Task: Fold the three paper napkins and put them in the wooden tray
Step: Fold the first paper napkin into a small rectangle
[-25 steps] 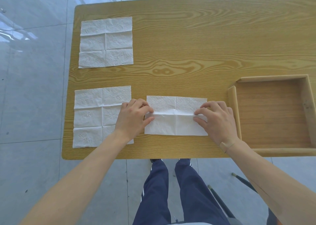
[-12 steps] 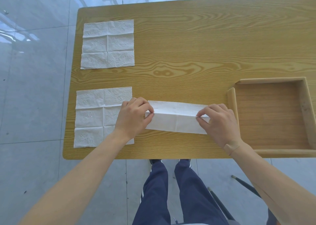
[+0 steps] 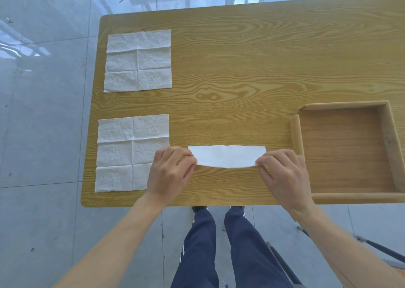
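A white paper napkin (image 3: 228, 156), folded into a long narrow strip, is held just above the table near its front edge. My left hand (image 3: 172, 170) pinches its left end and my right hand (image 3: 285, 176) pinches its right end; its near edge sags in a curve. Two more napkins lie flat and unfolded: one (image 3: 131, 153) at the front left, partly under my left hand, and one (image 3: 138, 61) at the back left. The square wooden tray (image 3: 297, 139) sits at the right, nothing inside it.
The wooden table (image 3: 241, 68) ends just below my hands at its front edge, and its left edge runs beside the napkins. Grey tiled floor surrounds it. My legs in dark trousers show below the table, with dark chair legs (image 3: 383, 250) at the lower right.
The napkin went from lying flat and half-folded to a narrower strip. Both hands slid toward me and lifted its ends off the table.
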`<state>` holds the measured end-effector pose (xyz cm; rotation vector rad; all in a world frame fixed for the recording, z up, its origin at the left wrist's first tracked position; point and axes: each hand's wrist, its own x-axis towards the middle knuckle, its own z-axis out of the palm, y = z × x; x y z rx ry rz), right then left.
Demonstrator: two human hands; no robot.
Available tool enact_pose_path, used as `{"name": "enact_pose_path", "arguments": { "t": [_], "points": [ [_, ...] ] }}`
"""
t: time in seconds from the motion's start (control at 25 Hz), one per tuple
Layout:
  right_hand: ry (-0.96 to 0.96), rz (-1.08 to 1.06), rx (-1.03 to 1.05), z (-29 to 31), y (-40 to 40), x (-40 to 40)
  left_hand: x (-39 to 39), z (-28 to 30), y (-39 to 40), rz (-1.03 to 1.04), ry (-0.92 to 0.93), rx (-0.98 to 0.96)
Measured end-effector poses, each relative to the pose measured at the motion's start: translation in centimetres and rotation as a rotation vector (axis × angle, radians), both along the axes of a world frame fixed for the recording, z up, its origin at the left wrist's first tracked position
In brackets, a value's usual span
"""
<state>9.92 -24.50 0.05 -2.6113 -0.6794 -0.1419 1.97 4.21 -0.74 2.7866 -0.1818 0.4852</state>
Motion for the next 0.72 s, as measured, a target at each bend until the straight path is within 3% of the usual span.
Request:
{"name": "enact_pose_path", "arguments": {
  "t": [0.52, 0.72],
  "points": [
    [0.072, -0.027, -0.066, -2.0, 2.9, -4.4, -1.6, -1.1, -3.3, 0.011, 0.193, -0.057],
    [0.194, 0.067, -0.24, -2.9, 6.2, -3.6, 0.1, -1.5, -7.6, 0.001, 0.423, 0.021]
  ]
}}
